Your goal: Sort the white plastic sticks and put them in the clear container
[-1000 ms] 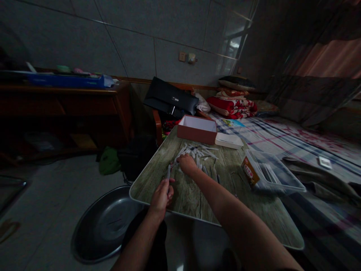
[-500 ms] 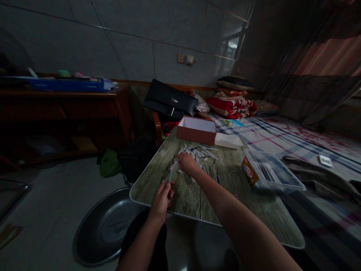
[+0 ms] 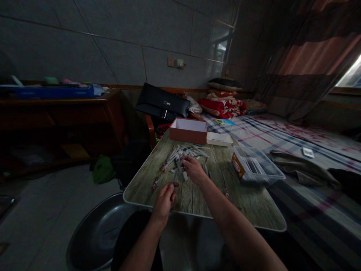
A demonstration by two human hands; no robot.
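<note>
Tube (image 3: 175,175) pinched in my left hand (image 3: 165,197); right hand (image 3: 194,169), just ahead, on the pile (image 3: 184,152), grasp indeterminate. Picking stage; requires singling one piece.

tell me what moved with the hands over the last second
The right hand drew back slightly from the pile of white sticks toward the person; whether it took one is too dim to tell. The left hand still pinches one thin stick upright. The brown box and clear tub stayed put.
</note>
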